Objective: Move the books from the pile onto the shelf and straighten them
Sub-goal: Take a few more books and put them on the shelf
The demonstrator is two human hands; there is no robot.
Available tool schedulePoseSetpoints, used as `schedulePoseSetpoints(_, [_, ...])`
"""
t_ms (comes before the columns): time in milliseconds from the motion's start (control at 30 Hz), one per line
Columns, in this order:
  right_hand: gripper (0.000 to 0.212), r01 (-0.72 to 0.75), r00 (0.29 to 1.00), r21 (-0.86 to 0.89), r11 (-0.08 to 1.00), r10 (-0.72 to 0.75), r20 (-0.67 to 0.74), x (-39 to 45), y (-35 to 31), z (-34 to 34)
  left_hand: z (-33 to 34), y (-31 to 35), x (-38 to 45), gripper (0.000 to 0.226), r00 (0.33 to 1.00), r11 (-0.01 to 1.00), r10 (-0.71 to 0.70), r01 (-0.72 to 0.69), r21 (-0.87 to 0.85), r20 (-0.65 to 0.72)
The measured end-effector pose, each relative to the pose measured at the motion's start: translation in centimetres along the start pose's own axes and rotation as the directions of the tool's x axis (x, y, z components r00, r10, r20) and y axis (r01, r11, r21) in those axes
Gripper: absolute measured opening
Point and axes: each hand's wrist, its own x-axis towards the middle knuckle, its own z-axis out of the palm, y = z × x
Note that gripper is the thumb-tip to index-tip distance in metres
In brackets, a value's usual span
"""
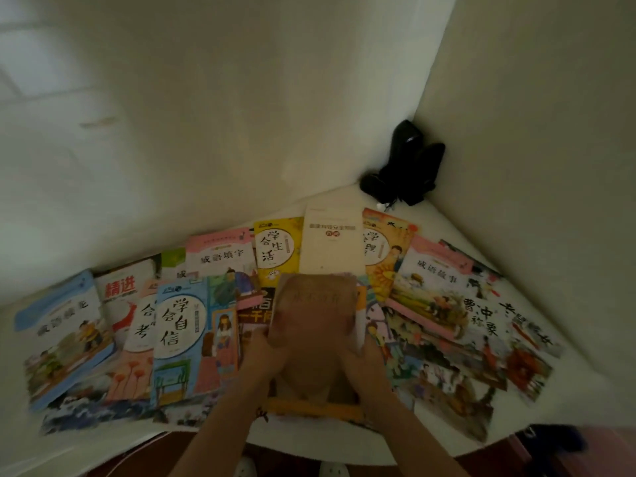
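Several colourful children's books lie spread flat and overlapping on a white surface in a corner. In the middle, a tan book with a faded cover is held just above the pile. My left hand grips its lower left edge and my right hand grips its lower right edge. Beneath it lies a book with an orange edge. A cream book lies just beyond the tan one. A blue book lies to the left, a pink-edged one to the right.
A black object stands in the far corner where two white walls meet. The surface's curved front edge runs below my arms. Brown floor and white slippers show underneath. No upright books are visible.
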Motion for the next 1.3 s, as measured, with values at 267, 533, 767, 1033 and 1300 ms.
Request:
schedulePoseSetpoints(267, [0.065,0.132,0.979,0.118,0.984,-0.111,-0.171,2.4,-1.9,-10.5,9.6,8.6,1.1,0.038,0.979,0.988,0.099,-0.118,0.099,0.176])
schedulePoseSetpoints(533, [0.044,-0.029,0.924,-0.069,0.997,0.0,-0.382,9.8,-1.8,-20.7,22.5,12.9,5.5,0.08,0.96,0.934,0.167,-0.227,0.276,0.224])
schedulePoseSetpoints(767, [0.052,0.037,0.939,-0.011,0.999,-0.038,-0.343,13.0,0.9,-21.6,24.0,12.4,7.4,0.074,0.936,0.919,0.225,-0.295,0.259,0.27])
schedulePoseSetpoints(1033, [0.063,0.301,0.937,0.156,0.941,-0.261,-0.232,10.5,-1.6,-20.2,18.8,13.6,5.0,0.09,0.821,0.864,0.481,-0.503,-0.01,0.308])
schedulePoseSetpoints(1300, [0.091,0.597,0.802,0.032,0.801,-0.598,-0.006,7.4,-9.8,-11.3,6.2,13.4,3.7,0.08,0.686,0.727,0.686,-0.663,-0.179,0.244])
